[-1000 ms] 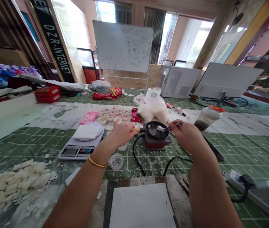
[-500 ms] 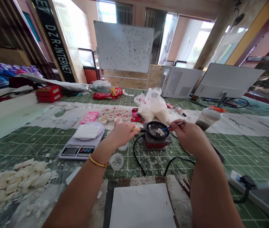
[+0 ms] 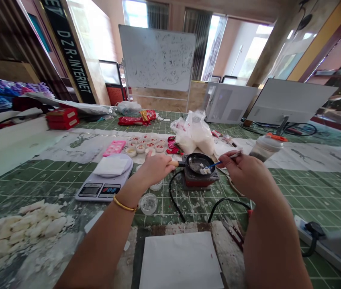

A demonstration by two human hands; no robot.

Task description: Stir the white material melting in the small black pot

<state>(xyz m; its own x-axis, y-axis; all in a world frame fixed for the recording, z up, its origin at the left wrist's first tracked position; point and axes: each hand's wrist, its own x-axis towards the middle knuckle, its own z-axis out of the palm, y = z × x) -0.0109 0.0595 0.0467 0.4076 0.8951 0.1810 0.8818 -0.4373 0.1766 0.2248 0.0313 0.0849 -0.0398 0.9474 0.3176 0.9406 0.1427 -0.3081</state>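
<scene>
My left hand [image 3: 156, 167] is closed around the wooden handle of a small black frying pan [image 3: 192, 162]. The pan rests on a small hot plate [image 3: 199, 182] with a red body. White chunks [image 3: 205, 170] lie in the pan toward its near right side. Between the fingers of my right hand [image 3: 242, 170] is a thin blue stick [image 3: 215, 165], its tip down among the chunks; the shape of its end is hidden. Just behind the pan stands a plastic bag [image 3: 203, 138] of white material.
At left are a kitchen scale [image 3: 104, 178] and a heap of white chunks [image 3: 28, 228]. Small cups [image 3: 140, 149] with red bits stand behind my left hand. White paper [image 3: 182, 261] lies in front, scissors [image 3: 233, 235] beside it. A lidded jar [image 3: 265, 147] and power strip [image 3: 317, 241] are at right.
My right hand has shifted slightly right with the blue stick. The white chunks sit a little nearer the pan's front right edge. My left hand stays on the handle.
</scene>
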